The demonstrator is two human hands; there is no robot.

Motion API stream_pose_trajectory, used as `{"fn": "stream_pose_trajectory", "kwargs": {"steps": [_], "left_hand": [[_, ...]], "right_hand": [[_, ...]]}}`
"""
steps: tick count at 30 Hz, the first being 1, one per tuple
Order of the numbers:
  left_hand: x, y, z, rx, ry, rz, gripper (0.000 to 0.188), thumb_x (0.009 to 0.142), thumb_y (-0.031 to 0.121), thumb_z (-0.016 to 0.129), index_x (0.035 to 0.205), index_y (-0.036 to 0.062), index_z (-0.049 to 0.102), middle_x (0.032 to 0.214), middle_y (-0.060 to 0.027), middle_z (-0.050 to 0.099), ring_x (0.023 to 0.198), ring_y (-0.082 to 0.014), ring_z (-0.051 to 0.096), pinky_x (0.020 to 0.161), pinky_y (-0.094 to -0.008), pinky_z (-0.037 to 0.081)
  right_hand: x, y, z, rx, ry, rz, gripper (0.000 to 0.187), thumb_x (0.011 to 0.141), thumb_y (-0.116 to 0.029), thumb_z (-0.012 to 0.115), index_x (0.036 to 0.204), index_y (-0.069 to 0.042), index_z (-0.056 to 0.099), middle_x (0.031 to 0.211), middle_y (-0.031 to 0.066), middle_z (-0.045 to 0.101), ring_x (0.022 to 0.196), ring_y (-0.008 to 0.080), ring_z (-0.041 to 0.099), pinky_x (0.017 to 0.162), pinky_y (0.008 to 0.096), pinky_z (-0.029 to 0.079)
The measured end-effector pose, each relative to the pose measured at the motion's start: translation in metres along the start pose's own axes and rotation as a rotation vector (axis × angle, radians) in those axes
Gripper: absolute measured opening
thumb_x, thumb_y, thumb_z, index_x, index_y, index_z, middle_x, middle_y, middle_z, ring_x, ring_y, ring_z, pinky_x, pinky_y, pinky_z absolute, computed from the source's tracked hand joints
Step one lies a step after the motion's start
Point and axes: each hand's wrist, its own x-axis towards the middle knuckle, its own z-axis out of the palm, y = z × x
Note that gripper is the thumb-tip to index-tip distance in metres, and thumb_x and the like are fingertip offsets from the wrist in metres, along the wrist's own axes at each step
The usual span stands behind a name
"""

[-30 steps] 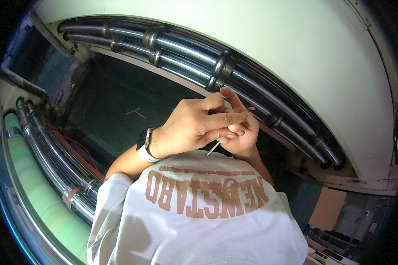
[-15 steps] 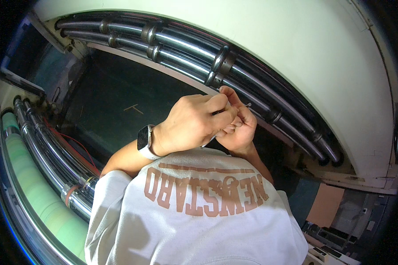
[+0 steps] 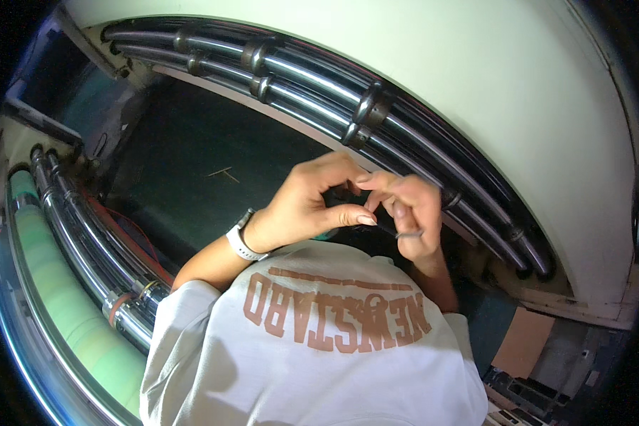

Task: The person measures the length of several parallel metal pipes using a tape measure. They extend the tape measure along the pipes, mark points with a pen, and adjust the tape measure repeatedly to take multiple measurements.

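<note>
My left hand [image 3: 318,195], with a white-strapped watch [image 3: 243,236] on its wrist, is curved in a C shape. Its thumb and fingers stand apart, and I see nothing between them. The fingertips meet or nearly meet those of my right hand [image 3: 413,213]. That hand is curled, with a thin grey metal rod [image 3: 409,234] showing at its lower side. The rod's other end is hidden by the fingers, so its exact kind is unclear. Both hands are in front of my white shirt [image 3: 319,383].
Long shiny metal rollers [image 3: 305,92] with dark collars run across the far side, below a pale machine panel [image 3: 490,64]. At left are more metal shafts [image 3: 85,241] and a green roller [image 3: 64,291]. A thin stick [image 3: 224,172] lies on the dark floor.
My hands have drawn apart from a tight clasp. The left thumb and fingers have spread; the right hand has moved slightly right and down, and the rod lies differently in it.
</note>
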Motion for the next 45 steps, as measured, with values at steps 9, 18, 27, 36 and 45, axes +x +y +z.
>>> {"fn": "stream_pose_trajectory", "kwargs": {"steps": [9, 18, 27, 36, 45], "left_hand": [[-0.004, -0.005, 0.01, -0.075, 0.05, -0.095, 0.05, 0.073, 0.048, 0.062, 0.088, -0.0001, 0.058, 0.079, -0.0058, 0.053, 0.069, -0.0153, 0.052, 0.06, -0.0265, 0.043], [0.005, -0.004, 0.015, -0.328, 0.082, -0.198, 0.03, 0.082, 0.029, 0.06, 0.07, 0.0024, 0.054, 0.071, -0.0036, 0.049, 0.06, -0.0105, 0.044, 0.054, -0.0238, 0.038], [0.01, -0.019, 0.01, -0.374, 0.071, -0.141, 0.026, 0.087, 0.023, 0.053, 0.072, 0.0018, 0.052, 0.074, -0.0047, 0.05, 0.065, -0.0102, 0.045, 0.058, -0.023, 0.039], [0.025, -0.032, 0.006, -0.439, 0.059, -0.165, 0.025, 0.087, 0.023, 0.053, 0.078, -0.0002, 0.053, 0.076, -0.005, 0.05, 0.066, -0.01, 0.045, 0.059, -0.0231, 0.038], [0.042, -0.048, 0.005, -0.47, 0.014, -0.166, 0.024, 0.088, 0.023, 0.052, 0.079, -0.0002, 0.053, 0.077, -0.0048, 0.05, 0.066, -0.0094, 0.044, 0.06, -0.0224, 0.038]], "right_hand": [[0.018, -0.036, -0.007, -1.138, -0.582, -0.182, 0.017, 0.075, -0.011, 0.054, 0.088, 0.0, 0.057, 0.12, 0.0106, 0.049, 0.074, 0.016, 0.054, 0.05, 0.0238, 0.042], [0.03, -0.046, -0.001, -1.286, -0.808, -0.122, 0.01, 0.07, -0.011, 0.055, 0.073, -0.001, 0.056, 0.078, 0.0095, 0.046, 0.062, 0.0159, 0.046, 0.05, 0.0262, 0.036], [0.04, -0.035, -0.005, -1.271, -0.852, -0.111, 0.009, 0.069, -0.009, 0.055, 0.07, 0.0, 0.055, 0.076, 0.0101, 0.046, 0.06, 0.0165, 0.046, 0.051, 0.027, 0.037], [0.047, -0.023, -0.015, -1.277, -0.829, -0.105, 0.01, 0.068, -0.007, 0.054, 0.07, 0.002, 0.055, 0.075, 0.0111, 0.047, 0.06, 0.0166, 0.047, 0.05, 0.0268, 0.038], [0.051, -0.014, -0.027, -1.291, -0.813, -0.072, 0.012, 0.069, -0.008, 0.055, 0.071, 0.004, 0.056, 0.078, 0.0127, 0.049, 0.06, 0.0169, 0.047, 0.051, 0.0271, 0.038]]}}
